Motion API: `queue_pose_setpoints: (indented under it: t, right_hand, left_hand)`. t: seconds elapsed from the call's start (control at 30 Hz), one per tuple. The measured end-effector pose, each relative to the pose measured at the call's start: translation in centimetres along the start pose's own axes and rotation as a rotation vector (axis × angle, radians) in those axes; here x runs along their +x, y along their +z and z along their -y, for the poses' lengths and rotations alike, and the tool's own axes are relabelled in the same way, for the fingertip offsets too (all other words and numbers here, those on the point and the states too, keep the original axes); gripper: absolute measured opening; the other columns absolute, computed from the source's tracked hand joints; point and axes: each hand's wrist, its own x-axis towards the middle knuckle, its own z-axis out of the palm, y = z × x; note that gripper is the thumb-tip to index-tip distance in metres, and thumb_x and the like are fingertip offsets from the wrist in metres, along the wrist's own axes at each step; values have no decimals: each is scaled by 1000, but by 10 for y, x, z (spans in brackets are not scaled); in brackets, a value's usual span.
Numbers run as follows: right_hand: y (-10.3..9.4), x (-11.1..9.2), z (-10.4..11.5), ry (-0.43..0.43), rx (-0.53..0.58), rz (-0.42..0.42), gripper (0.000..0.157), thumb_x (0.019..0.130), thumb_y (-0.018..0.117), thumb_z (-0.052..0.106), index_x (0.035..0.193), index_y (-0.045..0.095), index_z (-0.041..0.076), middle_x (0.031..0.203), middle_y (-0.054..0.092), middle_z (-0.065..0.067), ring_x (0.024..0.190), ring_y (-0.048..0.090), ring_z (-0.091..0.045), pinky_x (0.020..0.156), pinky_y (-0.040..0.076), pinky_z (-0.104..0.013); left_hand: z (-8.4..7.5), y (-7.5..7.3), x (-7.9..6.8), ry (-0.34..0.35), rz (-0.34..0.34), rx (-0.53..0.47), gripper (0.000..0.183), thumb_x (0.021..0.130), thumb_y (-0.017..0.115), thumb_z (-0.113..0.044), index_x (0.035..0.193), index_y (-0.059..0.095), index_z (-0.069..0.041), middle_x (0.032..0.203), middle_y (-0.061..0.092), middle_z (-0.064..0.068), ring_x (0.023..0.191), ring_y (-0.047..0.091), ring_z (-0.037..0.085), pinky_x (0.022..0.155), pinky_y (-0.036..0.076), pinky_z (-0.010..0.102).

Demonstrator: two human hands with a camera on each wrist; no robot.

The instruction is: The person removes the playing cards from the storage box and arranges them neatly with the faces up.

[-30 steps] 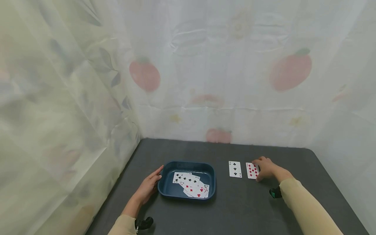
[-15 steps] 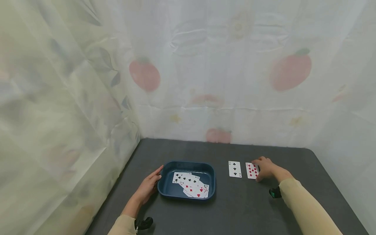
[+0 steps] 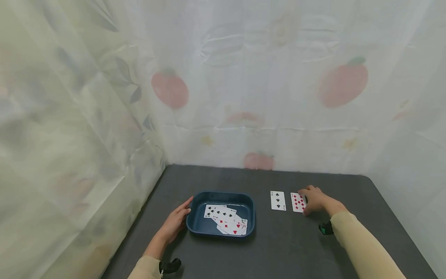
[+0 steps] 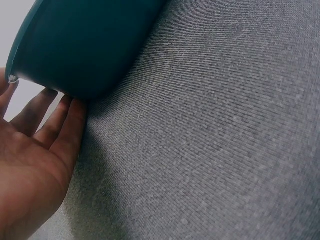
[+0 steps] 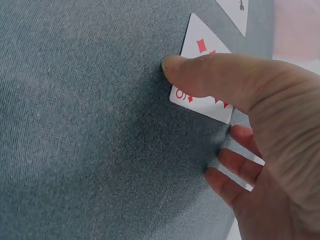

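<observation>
On the right of the table, my right hand [image 3: 316, 200] holds a playing card of diamonds [image 3: 297, 202] by its edges, thumb at the near edge and a finger at the far one. The card lies about flat; the right wrist view shows the thumb across the card [image 5: 200, 45], while the index finger is hidden. Beside it lies a three of clubs [image 3: 278, 200], face up. My left hand [image 3: 173, 224] touches the left end of a blue tray [image 3: 249, 209], its fairly straight fingers against the outer wall [image 4: 80, 55]. Several face-up cards [image 3: 228, 221] overlap inside the tray.
A dark grey cloth covers the table [image 3: 271, 252]. White curtain with printed fruit [image 3: 244, 97] hangs behind it, and a pale sheet [image 3: 87, 155] runs down the left side. Black straps with small devices [image 3: 170, 266] sit at both wrists.
The view has shifted very slightly. Both hands, the tray and the cards keep the same places relative to each other.
</observation>
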Motion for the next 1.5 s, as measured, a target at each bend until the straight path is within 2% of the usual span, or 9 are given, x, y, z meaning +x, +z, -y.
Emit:
queue_pose_setpoints:
  t: [0.23,0.37,0.47,0.6,0.77,0.93,1.1,1.3,1.5]
  right_hand:
    - [-4,4,9,-22,49,-44,79,82,84,23,147,48,-5,143,40,-37,131,36,-58,98,38,-72]
    - [-9,12,32,-119,39,-108,71,89,78,23,149,48,-3,146,39,-35,135,34,-57,100,38,-71]
    - [-12,19,62,-207,7,-138,67,93,74,23,151,48,3,149,42,-29,138,37,-52,102,40,-67]
    - [-9,23,112,-312,-33,-140,66,94,73,26,153,48,11,151,46,-18,139,41,-40,104,44,-59]
    - [5,26,170,-468,-112,-82,64,94,74,30,152,50,17,149,49,-6,136,44,-27,106,46,-48]
    - [26,29,208,-593,-213,2,58,96,71,29,150,53,19,147,50,-3,134,46,-24,103,48,-43]
    - [46,37,231,-615,-325,85,55,98,68,22,151,52,21,147,51,-1,132,48,-22,101,48,-39]
    - [70,47,244,-597,-478,144,63,98,66,17,155,46,32,156,44,2,135,46,-23,105,45,-39]
    - [81,48,248,-549,-517,198,67,96,69,21,155,44,41,163,35,4,136,46,-26,103,46,-42]
  left_hand:
    - [0,-1,1,-9,-7,-4,50,109,47,-25,158,41,-32,166,26,12,147,34,37,116,27,63]
    - [-1,-2,0,0,1,3,51,109,47,-25,160,39,-30,167,24,14,148,33,38,115,27,63]
    - [-1,-4,-1,1,5,-4,52,109,47,-25,160,38,-28,167,24,15,148,32,38,115,27,64]
    - [-1,-4,-1,4,7,-8,52,109,47,-25,160,38,-27,166,24,16,147,33,39,115,27,64]
    - [1,-3,-1,3,5,-20,51,109,47,-25,159,39,-29,166,26,14,147,34,38,115,27,63]
    - [1,-2,-1,6,3,-13,52,109,48,-27,159,39,-30,166,26,13,147,34,37,116,26,63]
    - [0,-1,-1,7,5,-10,52,109,47,-27,160,37,-28,166,25,14,147,34,38,115,26,64]
    - [-1,0,-1,4,4,-23,52,109,46,-24,160,38,-27,166,26,13,147,35,37,115,26,64]
    - [-1,1,-2,3,7,-24,51,109,46,-24,160,38,-27,166,26,15,147,35,38,115,28,64]
